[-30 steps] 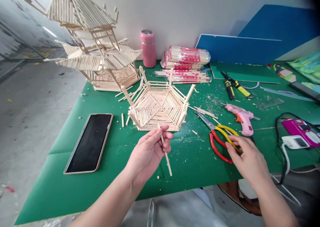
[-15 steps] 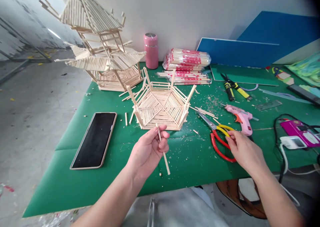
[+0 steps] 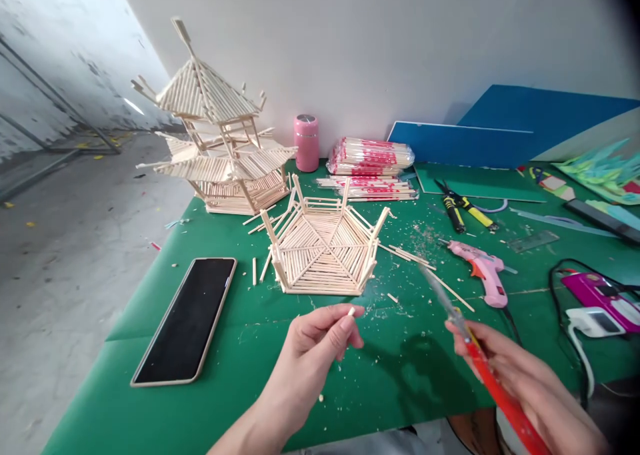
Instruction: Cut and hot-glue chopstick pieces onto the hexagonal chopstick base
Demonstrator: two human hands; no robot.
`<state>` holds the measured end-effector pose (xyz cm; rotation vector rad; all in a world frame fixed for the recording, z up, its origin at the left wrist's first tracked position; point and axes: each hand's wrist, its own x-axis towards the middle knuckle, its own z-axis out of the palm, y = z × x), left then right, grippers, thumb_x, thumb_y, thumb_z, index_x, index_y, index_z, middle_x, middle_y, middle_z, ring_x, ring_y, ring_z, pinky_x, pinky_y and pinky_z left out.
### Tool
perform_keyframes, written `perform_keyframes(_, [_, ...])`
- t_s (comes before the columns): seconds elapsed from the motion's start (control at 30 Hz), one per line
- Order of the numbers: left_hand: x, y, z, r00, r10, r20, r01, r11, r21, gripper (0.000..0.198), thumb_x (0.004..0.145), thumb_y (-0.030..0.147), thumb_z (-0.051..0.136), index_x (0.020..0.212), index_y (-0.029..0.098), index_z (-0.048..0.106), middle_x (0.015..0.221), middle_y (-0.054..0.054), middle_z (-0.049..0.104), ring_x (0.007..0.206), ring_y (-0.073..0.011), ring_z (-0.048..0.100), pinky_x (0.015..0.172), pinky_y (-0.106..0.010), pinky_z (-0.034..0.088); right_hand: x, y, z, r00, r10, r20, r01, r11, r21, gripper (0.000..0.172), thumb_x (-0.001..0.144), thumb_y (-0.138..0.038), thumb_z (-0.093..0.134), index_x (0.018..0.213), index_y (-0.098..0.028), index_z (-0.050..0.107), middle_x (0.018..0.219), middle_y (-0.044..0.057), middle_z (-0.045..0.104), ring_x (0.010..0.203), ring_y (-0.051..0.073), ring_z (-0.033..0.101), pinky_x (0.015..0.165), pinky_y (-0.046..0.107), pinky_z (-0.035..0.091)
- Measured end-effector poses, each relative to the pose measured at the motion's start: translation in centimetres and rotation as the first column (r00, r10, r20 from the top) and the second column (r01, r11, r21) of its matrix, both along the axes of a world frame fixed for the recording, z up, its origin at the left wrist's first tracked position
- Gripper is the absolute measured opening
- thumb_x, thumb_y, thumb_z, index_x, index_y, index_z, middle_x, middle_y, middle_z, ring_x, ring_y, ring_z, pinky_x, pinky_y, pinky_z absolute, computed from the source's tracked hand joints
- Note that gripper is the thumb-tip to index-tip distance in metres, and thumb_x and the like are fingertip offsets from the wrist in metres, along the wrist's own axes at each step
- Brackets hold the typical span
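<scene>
Here in the lower middle of the frame, the left hand (image 3: 310,365) has thumb and forefinger pinched together on a thin wooden stick (image 3: 351,312); just its pale tip pokes out past the thumb, the rest hidden. Over at lower right, the right hand (image 3: 530,375) is wrapped around the scissors (image 3: 490,378), raised above the green tabletop (image 3: 240,381), red handle angled toward the bottom corner, a bit of yellow showing by the fingers. The blades aim up and left, blurred, so whether they're parted I can't tell. A dark shadow falls on the green between the two hands.

Dead centre, just beyond the left fingertips and apart from them, sits the hexagonal stick platform (image 3: 325,251), short posts up at its corners, low railings along the back sides. Loose sticks (image 3: 413,255) lie off its right side, near the scissor tips. And at upper left stands the two-tiered stick pagoda (image 3: 220,165), with a pink tumbler (image 3: 307,145) beside it and plastic-wrapped stick bundles (image 3: 373,155) next along. Right of centre, a pink glue gun (image 3: 483,268) lies on its side, yellow-and-black cutters (image 3: 454,213) behind it. Lower left, a dark-screened phone (image 3: 185,321) lies flat.
</scene>
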<state>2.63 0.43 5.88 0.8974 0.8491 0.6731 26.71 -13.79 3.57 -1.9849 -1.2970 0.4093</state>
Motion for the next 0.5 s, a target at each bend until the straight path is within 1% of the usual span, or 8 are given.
perform_keyframes(0.03, [0.0,0.0,0.1,1.000,0.004,-0.017,-0.003,0.999,0.033,0.018,0.075,0.029,0.064,0.087,0.018,0.072,0.058,-0.001,0.062,0.052,-0.0091,0.042,0.052,-0.022,0.032,-0.5,0.2,0.3,0.997,0.060,-0.044,-0.062,0.997,-0.047,0.033,0.079,-0.028,0.049,0.108,-0.028,0.064,0.100,0.008,0.070,0.084,0.025,0.068,0.056,0.024,0.056])
perform_keyframes(0.1, [-0.1,-0.1,0.2,0.999,0.022,-0.041,-0.019,0.996,0.089,0.018,0.074,0.029,0.065,0.085,0.018,0.073,0.058,-0.002,0.063,0.054,-0.0110,0.046,0.053,-0.023,0.034,-1.6,0.7,0.9,0.982,0.155,-0.111,-0.169,0.977,-0.132,0.042,0.074,-0.023,0.054,0.116,-0.027,0.058,0.111,0.008,0.066,0.093,0.024,0.066,0.064,0.024,0.057])
perform_keyframes(0.17, [-0.2,-0.1,0.4,0.998,0.038,-0.053,-0.031,0.991,0.129,0.016,0.073,0.028,0.066,0.084,0.019,0.073,0.059,-0.003,0.064,0.057,-0.0133,0.050,0.053,-0.024,0.036,-2.8,1.3,1.2,0.975,0.201,-0.092,-0.215,0.958,-0.188,0.050,0.070,-0.020,0.058,0.120,-0.025,0.052,0.114,0.009,0.063,0.097,0.024,0.064,0.069,0.023,0.056])
perform_keyframes(0.23, [-0.2,-0.1,0.5,0.997,0.047,-0.061,-0.038,0.988,0.152,0.015,0.072,0.027,0.066,0.083,0.019,0.073,0.061,-0.003,0.064,0.060,-0.0150,0.053,0.054,-0.024,0.038,-3.7,1.8,1.3,0.969,0.246,-0.020,-0.245,0.948,-0.204,0.055,0.067,-0.022,0.063,0.120,-0.023,0.048,0.109,0.010,0.065,0.093,0.024,0.065,0.067,0.022,0.057])
perform_keyframes(0.3, [-0.3,-0.1,0.4,0.996,0.052,-0.066,-0.039,0.983,0.179,0.013,0.073,0.026,0.065,0.082,0.020,0.073,0.064,-0.003,0.064,0.062,-0.0156,0.054,0.056,-0.025,0.040,-4.4,2.1,1.2,0.951,0.298,0.084,-0.280,0.943,-0.180,0.061,0.062,-0.024,0.067,0.118,-0.023,0.043,0.097,0.010,0.068,0.083,0.024,0.068,0.060,0.022,0.058])
perform_keyframes(0.37, [-0.4,-0.1,0.2,0.996,0.042,-0.083,-0.022,0.975,0.222,0.014,0.075,0.025,0.063,0.082,0.020,0.073,0.068,-0.004,0.063,0.063,-0.0164,0.055,0.060,-0.026,0.042,-4.7,2.2,1.1,0.923,0.321,0.210,-0.293,0.944,-0.154,0.067,0.059,-0.026,0.069,0.119,-0.023,0.039,0.091,0.009,0.068,0.075,0.024,0.068,0.056,0.024,0.057])
perform_keyframes(0.43, [-0.6,-0.1,-0.2,0.994,0.029,-0.107,0.002,0.960,0.278,0.015,0.077,0.025,0.060,0.084,0.020,0.071,0.072,-0.005,0.063,0.065,-0.0174,0.055,0.061,-0.028,0.043,-5.0,2.3,1.2,0.887,0.333,0.320,-0.302,0.942,-0.143,0.068,0.059,-0.030,0.068,0.120,-0.022,0.036,0.090,0.010,0.067,0.069,0.024,0.068,0.054,0.026,0.057])
perform_keyframes(0.5, [-0.8,-0.2,-0.6,0.990,0.017,-0.140,0.033,0.938,0.346,0.015,0.079,0.025,0.057,0.085,0.020,0.070,0.075,-0.005,0.062,0.067,-0.0178,0.055,0.062,-0.028,0.043,-5.2,2.4,1.3,0.851,0.360,0.382,-0.323,0.933,-0.161,0.068,0.061,-0.032,0.066,0.120,-0.020,0.034,0.093,0.012,0.066,0.068,0.024,0.068,0.054,0.027,0.056])
